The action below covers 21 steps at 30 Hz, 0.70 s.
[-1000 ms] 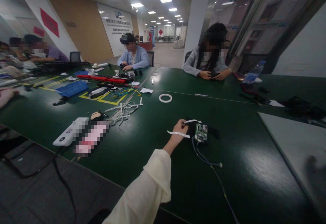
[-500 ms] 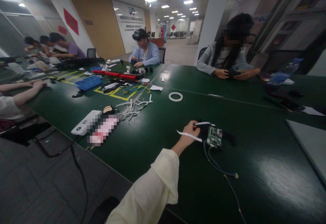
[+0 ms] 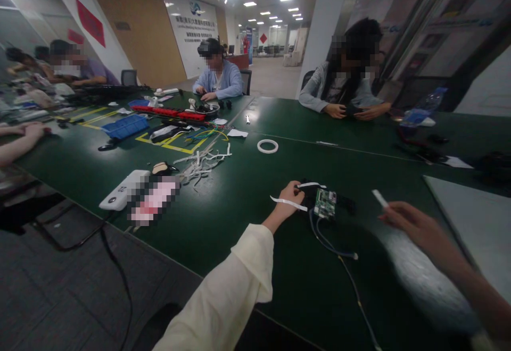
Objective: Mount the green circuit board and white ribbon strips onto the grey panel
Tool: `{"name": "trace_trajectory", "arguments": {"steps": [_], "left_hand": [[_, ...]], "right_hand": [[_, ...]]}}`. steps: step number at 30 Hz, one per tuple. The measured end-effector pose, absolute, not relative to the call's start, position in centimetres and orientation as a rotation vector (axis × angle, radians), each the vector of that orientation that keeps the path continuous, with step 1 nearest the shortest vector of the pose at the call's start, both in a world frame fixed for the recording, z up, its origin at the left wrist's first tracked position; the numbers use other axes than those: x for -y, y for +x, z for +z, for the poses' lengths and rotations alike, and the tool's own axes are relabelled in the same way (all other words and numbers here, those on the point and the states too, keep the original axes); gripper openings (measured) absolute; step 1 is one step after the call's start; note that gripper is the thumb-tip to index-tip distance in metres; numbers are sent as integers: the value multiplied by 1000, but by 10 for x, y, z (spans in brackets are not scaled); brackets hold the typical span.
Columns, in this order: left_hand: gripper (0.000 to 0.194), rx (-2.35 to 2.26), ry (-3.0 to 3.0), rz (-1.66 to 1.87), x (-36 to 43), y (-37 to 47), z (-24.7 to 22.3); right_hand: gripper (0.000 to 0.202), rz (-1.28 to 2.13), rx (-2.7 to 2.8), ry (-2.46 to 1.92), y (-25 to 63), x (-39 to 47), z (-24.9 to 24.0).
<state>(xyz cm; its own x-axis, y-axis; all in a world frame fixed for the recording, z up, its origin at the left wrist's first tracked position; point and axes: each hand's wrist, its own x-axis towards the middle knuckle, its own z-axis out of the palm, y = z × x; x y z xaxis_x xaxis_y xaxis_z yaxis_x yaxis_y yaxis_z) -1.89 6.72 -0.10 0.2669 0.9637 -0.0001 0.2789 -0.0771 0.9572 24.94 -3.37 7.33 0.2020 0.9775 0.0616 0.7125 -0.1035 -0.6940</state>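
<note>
At the table's near middle, my left hand point(image 3: 290, 200) is closed on one end of a dark black part point(image 3: 307, 197) whose exact kind I cannot make out. A green circuit board point(image 3: 326, 203) sits on that part. One white strip point(image 3: 285, 201) lies across my left hand, and another white strip point(image 3: 311, 184) runs along the black part. From the board a cable point(image 3: 333, 250) trails toward the near edge. To the right, my right hand point(image 3: 411, 228) pinches a short white strip point(image 3: 380, 198) between thumb and fingers, apart from the board.
A white ring-shaped roll point(image 3: 267, 146) and a pile of white strips point(image 3: 202, 165) lie farther back. At left are a white power bank point(image 3: 125, 190), a blurred pink item point(image 3: 155, 202) and a blue tray point(image 3: 124, 126). A grey panel point(image 3: 471, 223) is at right. Several people sit around the table.
My right hand has come into view from the right with a white strip. The view has shifted slightly; my left hand keeps its hold on the black part.
</note>
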Motion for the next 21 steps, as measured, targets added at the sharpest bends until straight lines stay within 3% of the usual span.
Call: {"name": "trace_trajectory", "arguments": {"steps": [3,6,11,17,21], "left_hand": [[29,-1161,1560,929,-67,-18,-2],[26,-1105,1531,968,-67,-18,-4],[29,-1074,1487,956,-66,-20,-8],[31,-1095,1534,960,-68,-20,-12],[32,-1147,1522,915,-74,-16,-12]], "right_hand": [[31,913,1677,-1590,181,25,73],[31,988,1765,-1398,118,25,79],[25,1007,1832,-1282,69,28,78],[52,977,1722,-1307,49,30,60],[50,794,1820,-1427,44,35,46]]}}
